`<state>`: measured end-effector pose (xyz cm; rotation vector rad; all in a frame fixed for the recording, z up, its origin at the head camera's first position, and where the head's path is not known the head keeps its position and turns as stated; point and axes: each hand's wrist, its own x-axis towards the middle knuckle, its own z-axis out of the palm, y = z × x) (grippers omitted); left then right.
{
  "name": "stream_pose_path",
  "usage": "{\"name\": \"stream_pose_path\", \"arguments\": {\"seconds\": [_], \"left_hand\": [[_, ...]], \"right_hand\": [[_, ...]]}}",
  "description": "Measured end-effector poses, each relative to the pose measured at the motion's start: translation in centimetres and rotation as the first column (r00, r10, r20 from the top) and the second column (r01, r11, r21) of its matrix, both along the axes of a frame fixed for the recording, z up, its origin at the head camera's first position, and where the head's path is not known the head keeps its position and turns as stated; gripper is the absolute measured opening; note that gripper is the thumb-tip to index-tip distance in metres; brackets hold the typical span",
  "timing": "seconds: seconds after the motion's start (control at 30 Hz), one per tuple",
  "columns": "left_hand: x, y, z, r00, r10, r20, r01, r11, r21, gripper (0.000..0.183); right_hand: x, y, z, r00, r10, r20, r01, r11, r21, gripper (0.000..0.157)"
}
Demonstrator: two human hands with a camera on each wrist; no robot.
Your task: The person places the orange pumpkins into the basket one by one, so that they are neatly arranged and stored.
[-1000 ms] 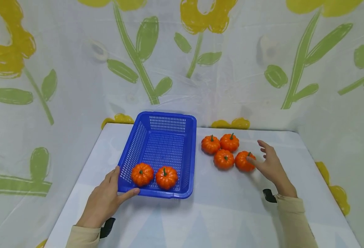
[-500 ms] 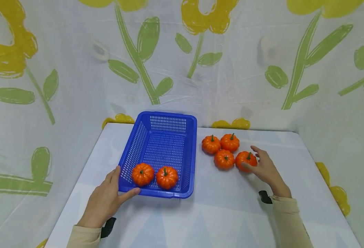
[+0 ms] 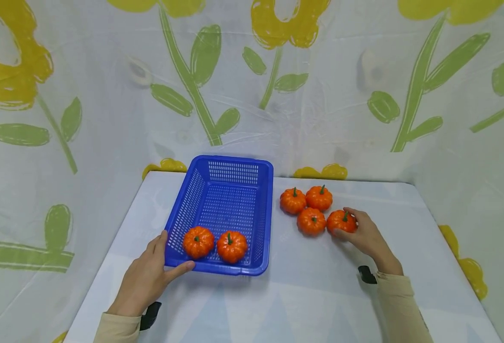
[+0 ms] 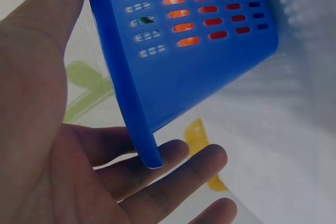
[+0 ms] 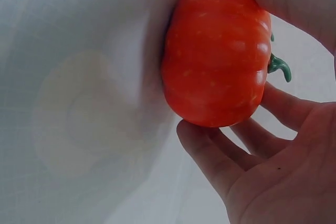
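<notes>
A blue plastic basket [image 3: 228, 205] with slotted walls stands on the table, two small orange pumpkins [image 3: 198, 242] inside at its near end. My left hand [image 3: 142, 276] rests spread at the near left corner, thumb along the front rim and fingers against the side. In the left wrist view those fingers [image 4: 173, 182] are loosely extended beside the rim. My right hand [image 3: 369, 238] holds the rightmost orange pumpkin [image 3: 341, 222] on the table, thumb on one side and fingers on the other. Its green stem shows in the right wrist view, where the pumpkin [image 5: 215, 61] fills the grip.
Several more pumpkins [image 3: 311, 221] sit in a close cluster between the basket and my right hand. The white table [image 3: 277, 305] has a pale triangle pattern. A flower-printed curtain [image 3: 320, 119] hangs right behind its far edge and along both sides.
My right hand has moved left and closed its thumb and fingers around the rightmost pumpkin. The left hand and basket have stayed in place.
</notes>
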<state>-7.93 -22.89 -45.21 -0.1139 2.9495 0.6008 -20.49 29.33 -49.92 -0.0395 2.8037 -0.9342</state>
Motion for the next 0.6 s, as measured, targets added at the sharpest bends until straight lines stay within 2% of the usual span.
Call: {"name": "stream_pose_path", "arguments": {"seconds": [0.43, 0.6], "left_hand": [[0.07, 0.00, -0.02, 1.000, -0.008, -0.019, 0.008, 1.000, 0.001, 0.125], [0.05, -0.01, 0.00, 1.000, -0.009, -0.023, 0.009, 1.000, -0.001, 0.125]], "right_hand": [[0.29, 0.35, -0.22, 0.999, 0.028, -0.030, -0.028, 1.000, -0.002, 0.093], [0.51, 0.49, -0.24, 1.000, 0.007, -0.013, -0.007, 1.000, -0.030, 0.091]]}}
